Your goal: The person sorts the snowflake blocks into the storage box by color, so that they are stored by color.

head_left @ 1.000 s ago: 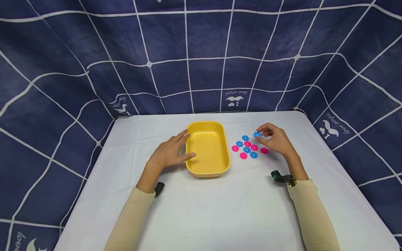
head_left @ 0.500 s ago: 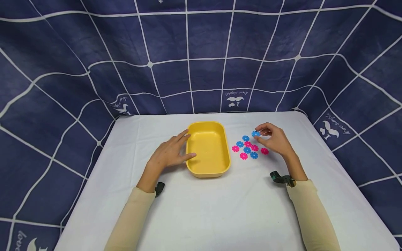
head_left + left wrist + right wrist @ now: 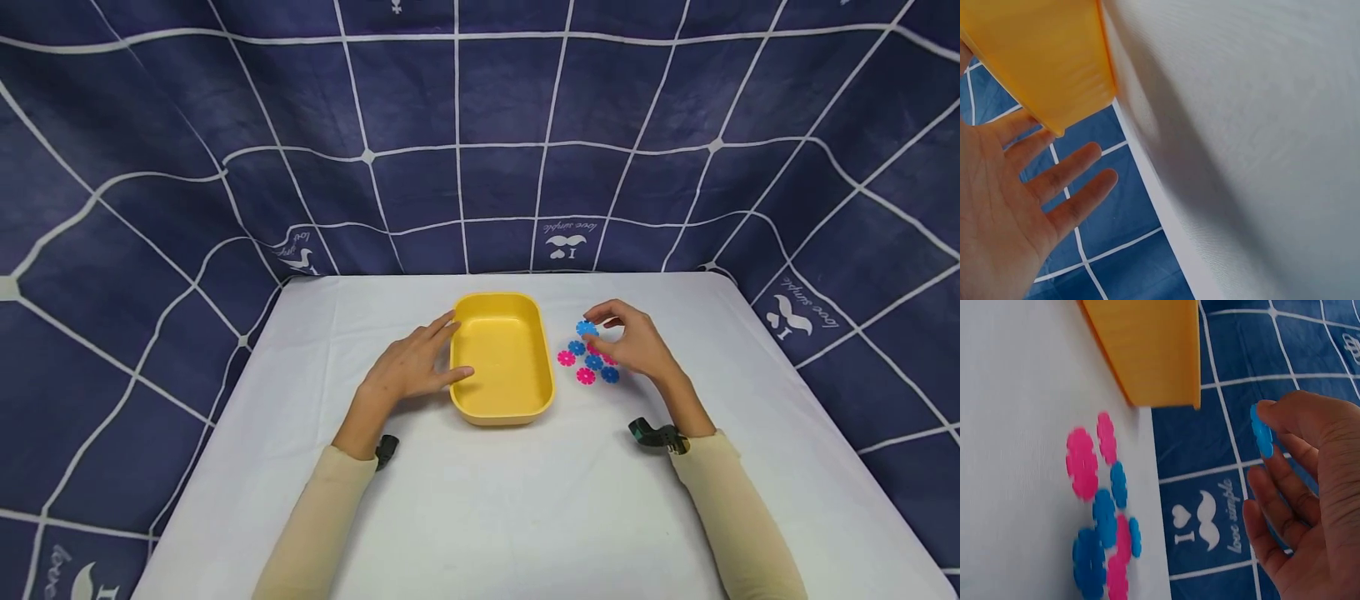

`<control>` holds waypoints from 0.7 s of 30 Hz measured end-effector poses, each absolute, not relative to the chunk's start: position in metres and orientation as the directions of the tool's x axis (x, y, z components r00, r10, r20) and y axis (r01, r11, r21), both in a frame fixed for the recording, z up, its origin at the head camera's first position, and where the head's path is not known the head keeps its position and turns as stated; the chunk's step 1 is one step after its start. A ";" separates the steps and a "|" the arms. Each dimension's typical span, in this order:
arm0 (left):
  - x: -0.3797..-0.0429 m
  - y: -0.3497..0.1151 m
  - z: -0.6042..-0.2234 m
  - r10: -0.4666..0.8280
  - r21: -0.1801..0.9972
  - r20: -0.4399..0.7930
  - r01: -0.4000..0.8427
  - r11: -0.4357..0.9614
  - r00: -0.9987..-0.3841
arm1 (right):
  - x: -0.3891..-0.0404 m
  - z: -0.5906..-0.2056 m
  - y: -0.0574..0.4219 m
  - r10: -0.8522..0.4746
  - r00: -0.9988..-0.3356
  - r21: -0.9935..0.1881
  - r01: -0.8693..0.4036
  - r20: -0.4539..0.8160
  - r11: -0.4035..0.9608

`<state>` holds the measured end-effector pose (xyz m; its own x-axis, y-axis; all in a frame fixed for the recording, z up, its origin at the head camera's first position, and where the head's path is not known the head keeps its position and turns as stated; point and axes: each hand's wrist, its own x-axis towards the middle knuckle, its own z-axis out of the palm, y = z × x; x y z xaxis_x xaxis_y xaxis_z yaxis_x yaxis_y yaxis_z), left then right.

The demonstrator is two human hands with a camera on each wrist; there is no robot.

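Note:
A yellow tray (image 3: 498, 358) stands on the white cloth. My left hand (image 3: 411, 364) touches its left rim, thumb reaching over the edge and fingers fairly straight. In the left wrist view, fingertips (image 3: 1100, 153) spread beside the yellow wall. Between thumb and forefinger, my right hand (image 3: 633, 343) pinches a blue notched plastic disc (image 3: 1262, 431), raised above the table. Beneath and beside that hand lie several pink and blue discs of the same kind, among them a pink disc (image 3: 586, 377) and a blue disc (image 3: 1089, 562). The right hand hides part of the pile in the head view.
White cloth covers the table (image 3: 525, 508). A dark blue curtain with white grid lines (image 3: 495, 183) encloses the back and both sides. Dark wrist devices sit at both sleeve cuffs, one being the right wrist camera (image 3: 654, 435).
Holding the blue disc, my right hand has moved left toward the tray, now over the loose discs. My left hand stays at the tray's rim. The head view has shifted slightly.

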<state>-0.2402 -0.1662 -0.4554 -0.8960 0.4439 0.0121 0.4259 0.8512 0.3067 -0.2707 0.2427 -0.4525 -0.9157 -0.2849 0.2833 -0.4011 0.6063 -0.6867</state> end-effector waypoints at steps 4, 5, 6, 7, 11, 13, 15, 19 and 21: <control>-0.240 -0.167 -0.454 0.450 0.313 0.009 0.430 0.847 -0.893 | -0.272 -0.452 0.226 -0.325 -0.893 -0.689 -0.449 0.313 0.569; -0.239 -0.167 -0.454 0.451 0.314 0.010 0.431 0.846 -0.892 | -0.272 -0.452 0.222 -0.333 -0.886 -0.688 -0.461 0.322 0.561; -0.239 -0.168 -0.454 0.451 0.315 0.011 0.431 0.845 -0.892 | -0.272 -0.453 0.218 -0.342 -0.879 -0.688 -0.473 0.332 0.550; -0.239 -0.168 -0.454 0.451 0.315 0.014 0.432 0.845 -0.893 | -0.272 -0.452 0.214 -0.349 -0.874 -0.688 -0.483 0.339 0.541; -0.238 -0.168 -0.455 0.448 0.319 0.014 0.429 0.845 -0.894 | -0.272 -0.452 0.204 -0.370 -0.856 -0.686 -0.512 0.360 0.517; -0.238 -0.168 -0.455 0.446 0.322 0.010 0.425 0.846 -0.895 | -0.272 -0.452 0.199 -0.379 -0.851 -0.688 -0.520 0.364 0.506; -0.238 -0.169 -0.455 0.445 0.320 0.008 0.424 0.847 -0.896 | -0.273 -0.452 0.194 -0.389 -0.843 -0.687 -0.531 0.371 0.496; -0.237 -0.169 -0.455 0.443 0.316 0.012 0.424 0.849 -0.896 | -0.276 -0.449 0.182 -0.413 -0.825 -0.682 -0.556 0.385 0.476; -0.237 -0.168 -0.454 0.445 0.316 0.014 0.426 0.847 -0.895 | -0.277 -0.448 0.176 -0.423 -0.816 -0.678 -0.568 0.393 0.466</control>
<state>-0.2365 -0.1682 -0.4544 -0.8954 0.4451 0.0140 0.4263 0.8475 0.3163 -0.2773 0.1758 -0.4480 -0.8165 -0.4233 0.3927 -0.5679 0.4660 -0.6784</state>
